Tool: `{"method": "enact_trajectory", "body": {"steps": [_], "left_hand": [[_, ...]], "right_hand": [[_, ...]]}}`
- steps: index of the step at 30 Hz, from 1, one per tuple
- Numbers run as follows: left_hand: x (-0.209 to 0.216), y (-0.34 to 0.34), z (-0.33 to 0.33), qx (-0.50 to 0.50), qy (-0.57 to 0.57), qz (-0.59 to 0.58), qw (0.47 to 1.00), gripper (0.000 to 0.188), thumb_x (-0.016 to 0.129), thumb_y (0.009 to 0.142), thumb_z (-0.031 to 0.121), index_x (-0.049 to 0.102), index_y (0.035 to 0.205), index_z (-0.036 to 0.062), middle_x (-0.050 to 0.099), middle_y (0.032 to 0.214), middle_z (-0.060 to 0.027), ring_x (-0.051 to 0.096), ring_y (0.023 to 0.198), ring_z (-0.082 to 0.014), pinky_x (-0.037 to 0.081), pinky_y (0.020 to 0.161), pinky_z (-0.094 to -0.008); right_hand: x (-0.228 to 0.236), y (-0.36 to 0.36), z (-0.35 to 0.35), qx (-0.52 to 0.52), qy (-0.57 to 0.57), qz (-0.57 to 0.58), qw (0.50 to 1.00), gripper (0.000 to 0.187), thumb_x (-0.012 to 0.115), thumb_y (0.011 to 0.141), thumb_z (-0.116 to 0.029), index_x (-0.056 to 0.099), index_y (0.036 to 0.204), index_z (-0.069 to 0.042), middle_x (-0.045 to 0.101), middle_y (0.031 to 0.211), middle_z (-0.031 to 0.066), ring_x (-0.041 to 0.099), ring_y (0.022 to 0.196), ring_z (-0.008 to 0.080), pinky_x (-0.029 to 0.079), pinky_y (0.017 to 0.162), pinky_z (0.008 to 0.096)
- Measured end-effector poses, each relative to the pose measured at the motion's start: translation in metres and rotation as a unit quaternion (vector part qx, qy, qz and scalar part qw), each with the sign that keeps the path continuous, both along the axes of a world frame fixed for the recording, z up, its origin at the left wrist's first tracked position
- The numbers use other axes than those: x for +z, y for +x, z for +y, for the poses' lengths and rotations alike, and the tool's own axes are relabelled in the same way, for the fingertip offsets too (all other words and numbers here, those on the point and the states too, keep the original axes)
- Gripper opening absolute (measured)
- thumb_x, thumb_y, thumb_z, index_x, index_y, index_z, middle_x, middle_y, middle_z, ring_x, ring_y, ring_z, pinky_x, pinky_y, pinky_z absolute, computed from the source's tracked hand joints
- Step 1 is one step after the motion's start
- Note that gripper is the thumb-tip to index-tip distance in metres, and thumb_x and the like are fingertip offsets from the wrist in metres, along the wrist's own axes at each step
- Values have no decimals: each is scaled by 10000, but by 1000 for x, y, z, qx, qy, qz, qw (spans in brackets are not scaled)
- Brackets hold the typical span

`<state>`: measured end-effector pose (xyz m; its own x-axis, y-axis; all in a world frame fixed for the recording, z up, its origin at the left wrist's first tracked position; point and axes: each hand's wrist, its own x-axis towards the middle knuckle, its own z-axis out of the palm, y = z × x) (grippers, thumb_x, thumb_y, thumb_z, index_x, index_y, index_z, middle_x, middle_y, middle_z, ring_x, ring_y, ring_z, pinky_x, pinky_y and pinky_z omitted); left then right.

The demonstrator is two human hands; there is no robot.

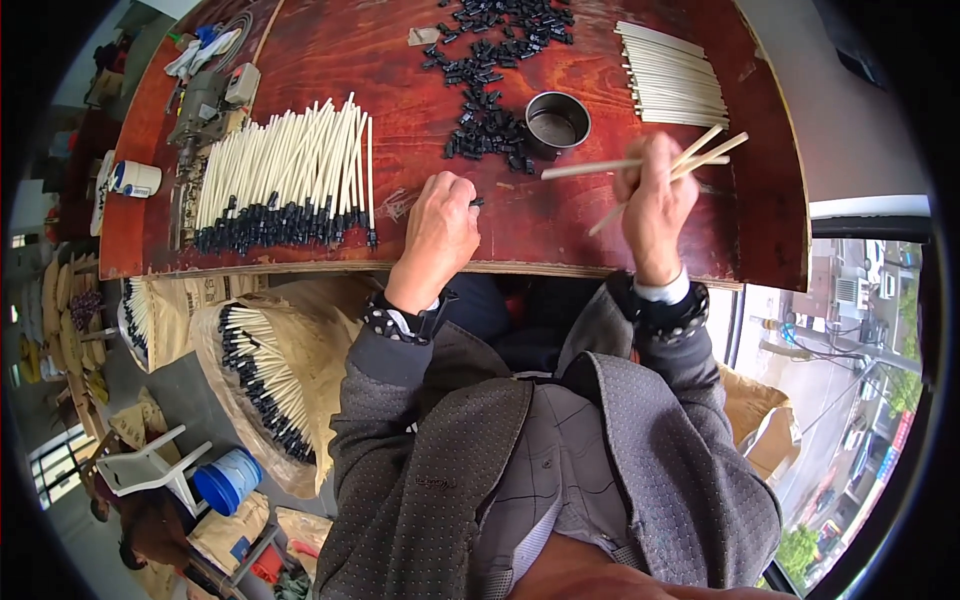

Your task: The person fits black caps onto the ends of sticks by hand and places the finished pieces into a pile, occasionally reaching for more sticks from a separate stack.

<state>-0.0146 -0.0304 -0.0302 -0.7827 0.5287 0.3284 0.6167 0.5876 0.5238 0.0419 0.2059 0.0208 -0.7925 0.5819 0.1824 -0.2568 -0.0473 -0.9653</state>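
Observation:
My right hand (660,210) is closed around a few thin cream-coloured sticks (708,155), which fan out at different angles above the red-brown table (400,80). My left hand (440,230) is held in a pinch near the table's front edge, and a small black plastic fitting (477,202) pokes out at its fingertips. Beyond the hands lies a loose pile of the same black fittings (487,120), with a round dark metal cup (558,122) beside it. To the left, many cream sticks with black fittings on their near ends (290,180) lie side by side.
Bare sticks (675,75) lie in a row at the far right. A clamp-like metal device (205,105) and a white cup (137,179) occupy the left side. Below stands a sack of fitted sticks (265,370), near a blue bucket (228,480) and a white chair (150,460).

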Motion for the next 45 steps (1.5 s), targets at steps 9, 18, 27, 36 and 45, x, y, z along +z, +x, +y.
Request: {"method": "enact_trajectory", "body": {"steps": [9, 18, 27, 36, 45], "left_hand": [[-10, 10, -6, 6, 43, -18, 999, 174, 672, 803, -56, 620, 967, -30, 586, 931, -195, 593, 936, -413, 493, 811, -476], [-14, 16, 1, 35, 201, -116, 972, 166, 695, 883, -14, 647, 1041, -36, 629, 947, -92, 627, 785, -195, 510, 695, -317], [8, 32, 15, -10, 394, -344, 853, 135, 689, 929, -1, 667, 1061, -20, 626, 899, 0, 560, 743, -52, 458, 657, -208], [7, 42, 11, -13, 365, -288, 885, 120, 677, 922, -35, 658, 1040, -34, 623, 917, -10, 566, 747, -58, 468, 665, -212], [8, 47, -2, 35, 299, -83, 950, 129, 698, 876, -52, 661, 998, -33, 620, 893, -71, 606, 748, -135, 500, 665, -282]], "right_hand": [[5, -70, 21, 5, 484, -64, 873, 417, 614, 1028, -355, 610, 827, 11, 509, 548, 87, 517, 500, 126, 385, 455, 342], [16, -63, 18, 6, 315, -60, 947, 419, 593, 1037, -375, 616, 814, -22, 490, 563, 15, 453, 492, 96, 338, 446, 298], [27, -26, -7, 153, -63, -70, 984, 373, 590, 1042, -332, 583, 809, -40, 401, 574, -35, 367, 483, 64, 284, 441, 235], [20, -15, -20, 153, -13, -81, 985, 353, 584, 1047, -300, 560, 792, -56, 427, 598, -26, 385, 479, 69, 306, 440, 239], [8, -22, -42, 164, 9, -79, 983, 313, 582, 1050, -258, 551, 805, -67, 434, 596, -38, 382, 468, 65, 321, 435, 238]]}}
